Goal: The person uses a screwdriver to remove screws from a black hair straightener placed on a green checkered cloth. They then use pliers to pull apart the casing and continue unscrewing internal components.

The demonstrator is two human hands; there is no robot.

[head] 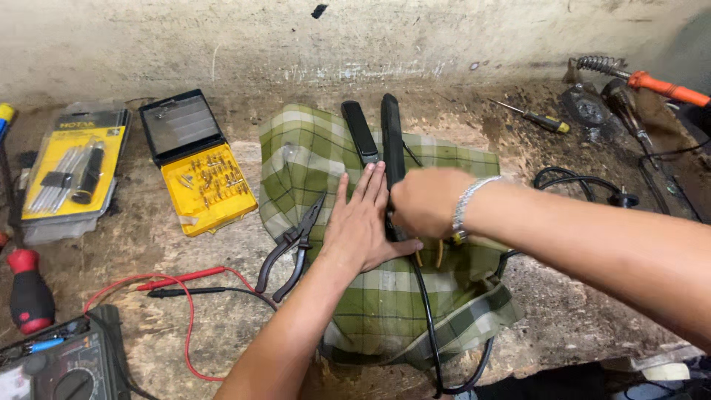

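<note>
A long black appliance arm [391, 141] with a black cord [428, 311] lies on a green checked cloth [296, 148]. My left hand [361, 222] rests flat on the cloth, fingers spread, pressing beside that arm. My right hand [426, 201] is closed around the arm's lower end, a metal bracelet on the wrist. A second black arm piece [360, 132] lies apart on the cloth, just left of the first. Grey-handled pliers [292, 244] lie at the cloth's left edge, near my left hand.
An open yellow bit case [200, 167] and a yellow packaged tool set [74, 163] sit at left. A multimeter [63, 363] with red and black probes [178, 285], a red-handled screwdriver [28, 292], a small yellow screwdriver [537, 118] and an orange soldering iron [659, 87] lie around.
</note>
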